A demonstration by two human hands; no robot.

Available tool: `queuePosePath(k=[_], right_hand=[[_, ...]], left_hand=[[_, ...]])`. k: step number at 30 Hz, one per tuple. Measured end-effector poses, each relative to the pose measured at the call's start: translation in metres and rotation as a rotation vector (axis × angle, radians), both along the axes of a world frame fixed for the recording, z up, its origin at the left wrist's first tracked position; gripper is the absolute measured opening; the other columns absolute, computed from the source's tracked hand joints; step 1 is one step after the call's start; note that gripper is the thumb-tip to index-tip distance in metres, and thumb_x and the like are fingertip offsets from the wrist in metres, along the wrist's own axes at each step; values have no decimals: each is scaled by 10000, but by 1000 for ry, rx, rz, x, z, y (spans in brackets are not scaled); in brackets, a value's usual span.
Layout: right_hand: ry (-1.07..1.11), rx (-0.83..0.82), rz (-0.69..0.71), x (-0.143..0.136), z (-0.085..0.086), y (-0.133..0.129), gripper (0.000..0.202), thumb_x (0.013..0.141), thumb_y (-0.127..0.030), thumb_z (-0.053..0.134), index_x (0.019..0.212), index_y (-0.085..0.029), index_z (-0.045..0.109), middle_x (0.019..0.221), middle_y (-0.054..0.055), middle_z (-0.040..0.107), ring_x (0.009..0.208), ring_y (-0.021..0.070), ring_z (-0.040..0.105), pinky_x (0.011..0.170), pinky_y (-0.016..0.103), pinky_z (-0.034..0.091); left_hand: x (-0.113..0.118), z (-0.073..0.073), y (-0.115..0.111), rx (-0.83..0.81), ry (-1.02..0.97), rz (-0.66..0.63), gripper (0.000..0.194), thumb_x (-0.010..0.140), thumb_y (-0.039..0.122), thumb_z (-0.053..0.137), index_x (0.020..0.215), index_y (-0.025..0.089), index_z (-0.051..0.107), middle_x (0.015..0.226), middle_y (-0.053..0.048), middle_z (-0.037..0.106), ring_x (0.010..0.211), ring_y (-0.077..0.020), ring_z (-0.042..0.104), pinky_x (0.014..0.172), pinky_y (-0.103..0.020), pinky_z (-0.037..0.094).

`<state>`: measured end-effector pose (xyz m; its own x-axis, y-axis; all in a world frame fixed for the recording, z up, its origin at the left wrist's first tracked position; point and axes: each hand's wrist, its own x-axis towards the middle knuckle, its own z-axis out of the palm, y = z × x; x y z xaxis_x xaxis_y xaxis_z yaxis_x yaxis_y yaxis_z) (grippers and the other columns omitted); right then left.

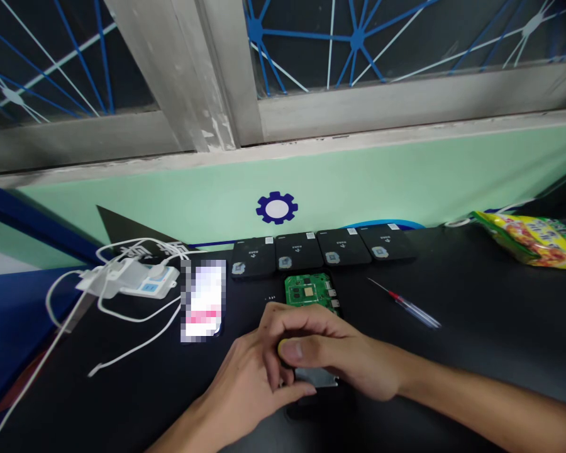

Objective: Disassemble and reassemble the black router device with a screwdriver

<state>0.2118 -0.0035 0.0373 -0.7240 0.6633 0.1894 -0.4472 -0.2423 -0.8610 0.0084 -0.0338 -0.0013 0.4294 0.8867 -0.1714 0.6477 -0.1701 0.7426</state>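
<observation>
A person's two bare hands meet over a black table (481, 352), the left hand (252, 377) reaching in from the lower left, the right hand (332, 352) from the right. The left is partly curled, its thumb along the near edge of a silver metal plate (317, 377); its fingers are mostly covered, and its full grip cannot be told. The right arches over it, thumb bent in toward the fingers, a sliver of yellow showing at the thumb tip; what it grips is hidden. Just beyond the knuckles lies a green circuit board (308, 291), partly covered by the right hand, with small screws (270, 297) to its left. A screwdriver (412, 309) with a clear handle and red collar lies to the right; to the left are a phone (202, 302) with a blurred screen and a white power strip (153, 282) among tangled cables (136, 319). Four black boxes (299, 253) line the back, a yellow-and-green bag (538, 239) at far right, before a pale green wall (207, 189).
</observation>
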Motion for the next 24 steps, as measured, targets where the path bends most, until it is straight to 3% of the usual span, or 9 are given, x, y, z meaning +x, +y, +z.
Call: queuePosePath(k=[8,14,17,19,21,24], right_hand=[[29,-152,50,-3,-4,-3,257,1062,-388,721,1099,-135,725,867,39,637,765,155,574,700,267,428],[104,-167,67,-6,-5,-3,270,1120,-383,641,1034,-132,689,781,14,617,678,124,532,687,259,424],[60,-142,85,-7,-7,-4,390,1148,-465,580,970,-134,681,751,18,608,641,125,498,623,265,368],[31,-118,78,-7,-8,-5,472,1157,-520,526,918,-138,669,748,25,599,623,129,474,593,279,325],[28,-107,56,-6,-9,-5,514,1156,-551,480,897,-144,656,771,30,583,623,132,449,584,291,302],[57,-137,63,-5,-7,-5,392,1108,-513,555,971,-156,642,757,4,539,635,137,396,594,292,283]], left_hand=[[3,2,1,-138,-97,70,292,766,373,949,862,226,716,623,67,666,551,-184,659,627,-308,567],[3,-1,-1,-123,-168,107,371,717,329,989,979,232,746,636,69,691,602,-206,721,639,-308,610],[3,0,-1,-228,-207,126,308,756,283,962,1002,239,782,590,80,665,604,-213,746,587,-284,604],[3,3,0,-268,-205,121,310,767,279,959,1032,243,802,612,71,696,640,-227,777,628,-301,636],[3,4,1,-204,-169,90,323,761,304,977,1038,248,821,725,34,773,750,-258,809,734,-350,673],[2,2,2,-69,-119,34,271,765,321,988,989,266,846,915,-10,828,884,-276,805,856,-388,674]])
